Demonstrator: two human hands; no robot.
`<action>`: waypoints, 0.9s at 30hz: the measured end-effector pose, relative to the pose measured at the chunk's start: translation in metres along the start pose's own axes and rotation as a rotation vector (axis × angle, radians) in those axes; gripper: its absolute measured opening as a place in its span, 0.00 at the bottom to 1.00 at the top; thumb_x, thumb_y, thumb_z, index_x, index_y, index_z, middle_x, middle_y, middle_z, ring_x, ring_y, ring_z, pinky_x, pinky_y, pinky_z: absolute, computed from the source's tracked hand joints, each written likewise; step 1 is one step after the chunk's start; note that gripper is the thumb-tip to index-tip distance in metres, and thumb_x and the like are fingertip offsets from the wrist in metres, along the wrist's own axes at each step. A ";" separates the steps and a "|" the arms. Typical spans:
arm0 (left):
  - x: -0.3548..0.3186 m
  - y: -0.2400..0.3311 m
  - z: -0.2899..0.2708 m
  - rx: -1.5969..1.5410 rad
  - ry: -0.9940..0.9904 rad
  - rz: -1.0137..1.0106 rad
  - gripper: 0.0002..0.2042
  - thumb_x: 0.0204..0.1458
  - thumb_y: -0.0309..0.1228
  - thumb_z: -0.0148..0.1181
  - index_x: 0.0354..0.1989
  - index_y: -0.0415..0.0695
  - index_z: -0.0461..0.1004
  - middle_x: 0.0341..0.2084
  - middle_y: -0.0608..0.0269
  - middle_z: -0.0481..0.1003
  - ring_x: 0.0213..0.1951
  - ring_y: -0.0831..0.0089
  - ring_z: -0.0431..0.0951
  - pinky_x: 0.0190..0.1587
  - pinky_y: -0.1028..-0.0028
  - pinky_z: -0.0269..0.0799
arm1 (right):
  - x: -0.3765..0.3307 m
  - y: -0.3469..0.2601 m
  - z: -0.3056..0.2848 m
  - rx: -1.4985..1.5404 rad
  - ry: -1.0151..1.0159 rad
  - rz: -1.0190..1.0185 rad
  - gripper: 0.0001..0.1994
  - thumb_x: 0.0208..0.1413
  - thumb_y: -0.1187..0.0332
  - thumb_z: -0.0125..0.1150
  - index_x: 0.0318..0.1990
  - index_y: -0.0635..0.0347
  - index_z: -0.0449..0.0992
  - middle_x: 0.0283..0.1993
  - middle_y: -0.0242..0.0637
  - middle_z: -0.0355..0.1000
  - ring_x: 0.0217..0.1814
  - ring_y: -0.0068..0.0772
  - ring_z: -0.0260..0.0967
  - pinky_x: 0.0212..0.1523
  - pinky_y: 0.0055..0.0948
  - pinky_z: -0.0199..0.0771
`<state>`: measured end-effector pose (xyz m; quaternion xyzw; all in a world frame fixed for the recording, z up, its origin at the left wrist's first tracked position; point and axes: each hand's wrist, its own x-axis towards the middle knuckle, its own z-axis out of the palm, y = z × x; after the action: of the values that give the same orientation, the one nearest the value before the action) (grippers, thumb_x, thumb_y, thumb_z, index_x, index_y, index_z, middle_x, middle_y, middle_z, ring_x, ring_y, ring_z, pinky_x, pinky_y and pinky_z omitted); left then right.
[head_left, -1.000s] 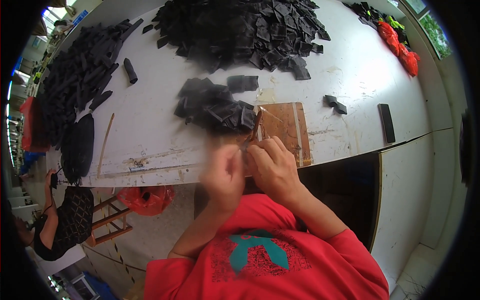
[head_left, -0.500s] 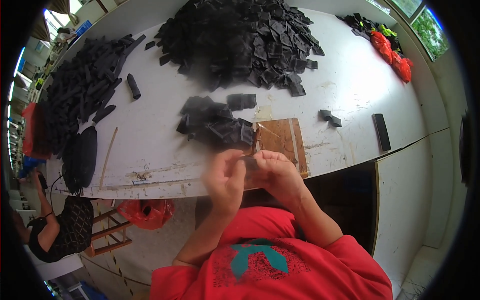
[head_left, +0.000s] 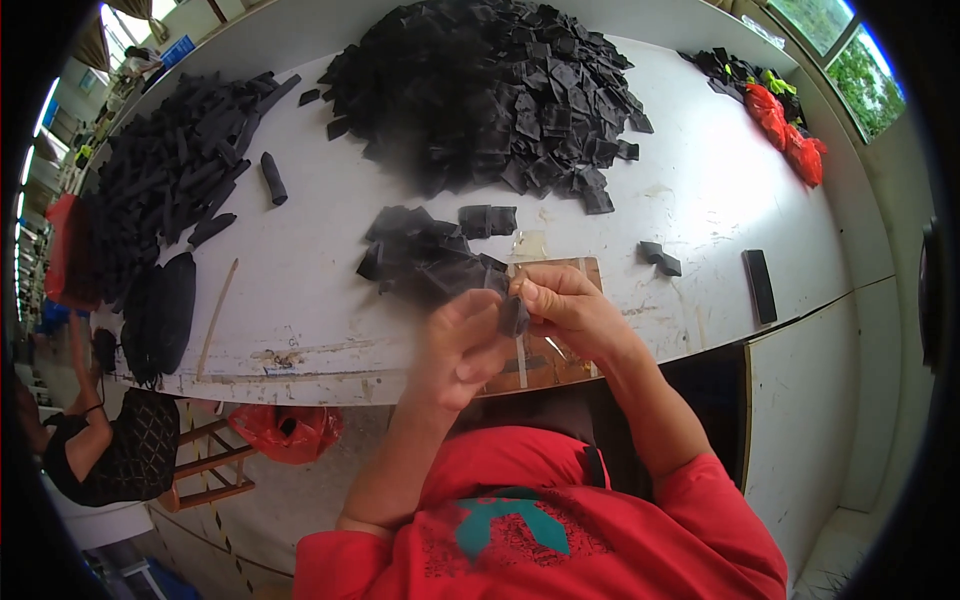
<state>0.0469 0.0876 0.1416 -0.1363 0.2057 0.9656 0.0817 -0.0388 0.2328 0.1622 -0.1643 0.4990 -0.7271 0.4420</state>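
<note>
My right hand (head_left: 572, 308) pinches a small folded black fabric piece (head_left: 514, 317) between thumb and fingers over the table's front edge. Beside it, my left hand (head_left: 462, 348) has its fingers curled against the piece's left side; it looks slightly blurred. A brown board (head_left: 577, 375) lies beneath my hands, crossed by pale strips. Just beyond my left hand sits a small heap of black fabric pieces (head_left: 412, 252), with one flat piece (head_left: 488, 220) at its far right.
A large pile of black pieces (head_left: 540, 100) covers the table's far middle. Rolled black strips (head_left: 165, 160) are heaped at left. Right of the board lie a small black piece (head_left: 660, 259) and a black bar (head_left: 760, 287). Red bags (head_left: 785, 135) sit far right. Another person (head_left: 120, 440) is at lower left.
My right hand has risen slightly and turned, lifting the black piece upright. My left hand has moved a little right, its thumb now apart from its fingertips.
</note>
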 end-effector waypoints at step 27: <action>-0.003 -0.006 0.000 0.538 -0.010 0.707 0.05 0.52 0.24 0.56 0.36 0.38 0.74 0.34 0.57 0.74 0.40 0.68 0.71 0.50 0.67 0.64 | -0.011 0.008 0.011 -1.255 0.439 -1.038 0.15 0.30 0.78 0.64 0.32 0.63 0.73 0.29 0.35 0.67 0.28 0.36 0.64 0.22 0.29 0.66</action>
<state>0.0511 0.0932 0.1405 -0.0266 0.4834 0.8469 -0.2200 -0.0209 0.2347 0.1623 -0.4429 0.7462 -0.4413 -0.2285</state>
